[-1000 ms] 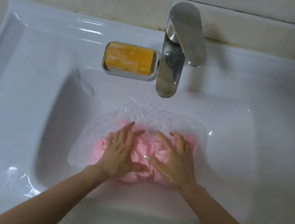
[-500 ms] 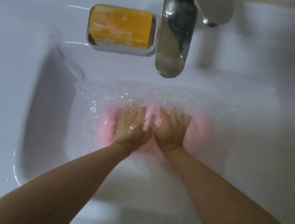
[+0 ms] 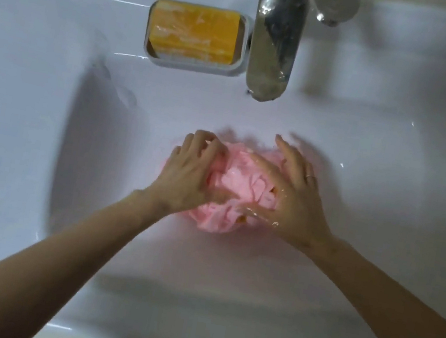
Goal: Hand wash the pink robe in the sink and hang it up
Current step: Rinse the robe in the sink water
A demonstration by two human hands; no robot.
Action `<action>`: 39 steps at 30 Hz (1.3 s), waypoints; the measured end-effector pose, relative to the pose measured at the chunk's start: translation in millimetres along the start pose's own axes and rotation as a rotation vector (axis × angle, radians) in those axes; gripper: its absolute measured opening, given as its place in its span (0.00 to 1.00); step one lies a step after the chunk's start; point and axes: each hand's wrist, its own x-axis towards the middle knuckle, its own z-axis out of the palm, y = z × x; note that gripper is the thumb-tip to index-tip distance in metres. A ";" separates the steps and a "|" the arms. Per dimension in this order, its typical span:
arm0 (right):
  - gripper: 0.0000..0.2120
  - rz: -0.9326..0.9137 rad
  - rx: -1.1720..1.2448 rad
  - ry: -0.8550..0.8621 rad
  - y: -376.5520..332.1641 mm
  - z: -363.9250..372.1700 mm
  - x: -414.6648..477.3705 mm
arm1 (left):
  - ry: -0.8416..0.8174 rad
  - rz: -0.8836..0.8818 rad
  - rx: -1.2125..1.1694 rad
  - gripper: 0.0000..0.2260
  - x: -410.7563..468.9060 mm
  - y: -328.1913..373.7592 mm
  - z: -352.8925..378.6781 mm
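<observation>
Both forearms reach in from the near edge of the sink [image 3: 39, 167]. My left hand [image 3: 188, 175] and right hand [image 3: 296, 199] cup the pink robe [image 3: 239, 189] from either side, fingers curled onto the fabric: each grip is closed on the wad, none released. The robe sits bunched into a wet ball between the grips, low in the basin, touching both palms. There is a ring on the right hand.

Step in hand, as I read it: kneading/scrubbing the bundle. To do it well, keep the wad compact between the grips, press and roll it instead of pulling, and turn it so the inner folds get worked. Keep it under the spout line for rinsing. Can't tell if water is running; the frame is blurred around the fingertips.

Beyond the grips: faucet [image 3: 275, 44] straight ahead, spout ending just past the robe. Left of the spout, soap bar [image 3: 193, 32] in its soap dish [image 3: 242, 54], well apart from the robe.

Count: two hands, one robe, one faucet, one soap bar, one dish, one sink.
</observation>
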 end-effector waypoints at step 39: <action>0.20 -0.625 -0.597 0.165 25.5 15.9 -14.9 | 0.135 0.987 0.603 0.28 -6.8 -37.6 -1.8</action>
